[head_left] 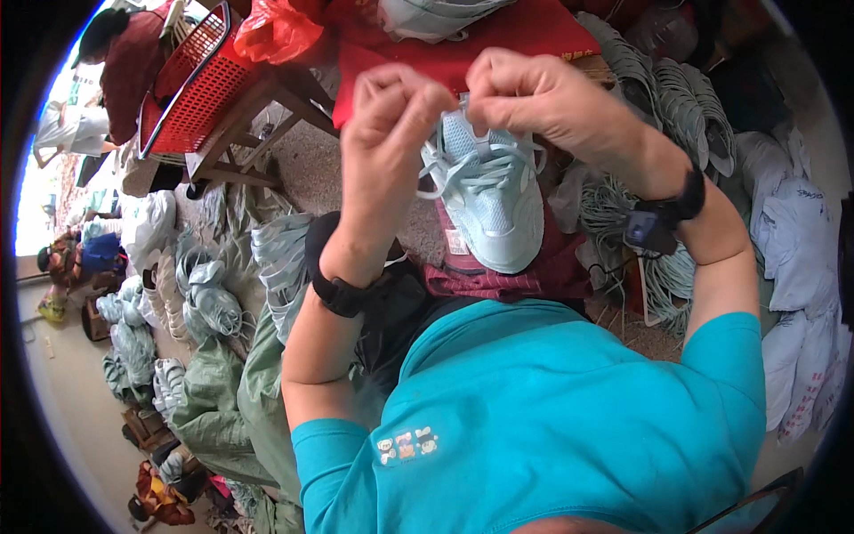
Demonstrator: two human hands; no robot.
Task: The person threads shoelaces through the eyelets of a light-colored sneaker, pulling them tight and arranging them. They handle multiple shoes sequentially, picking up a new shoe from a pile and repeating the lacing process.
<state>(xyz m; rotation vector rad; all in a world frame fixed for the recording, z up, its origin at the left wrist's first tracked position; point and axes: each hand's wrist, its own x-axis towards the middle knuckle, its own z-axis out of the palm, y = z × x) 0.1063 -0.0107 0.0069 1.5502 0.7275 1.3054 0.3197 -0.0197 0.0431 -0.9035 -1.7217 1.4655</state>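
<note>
A pale mint sneaker (495, 200) rests on my lap, its toe toward me. Its matching shoelace (485, 175) crosses the tongue and bulges out in loose loops on both sides. Above the collar end, my left hand (391, 111) is closed in a pinch, and a strand of the lace runs up toward it. My right hand (525, 89) is closed likewise, thumb and finger pressed together close by the left. The fingers hide the lace ends and part of the shoe's opening. A dark maroon striped cloth (560, 267) lies under the shoe.
Ahead, another pale shoe (440, 16) lies on a red-covered table (543, 31). A red plastic basket (200, 89) stands at left on a wooden stool. Bundled laces (614, 209), stacked shoe parts (694, 107) and white sacks (805, 240) crowd the right. Green sacks (213, 392) lie left; other people sit beyond.
</note>
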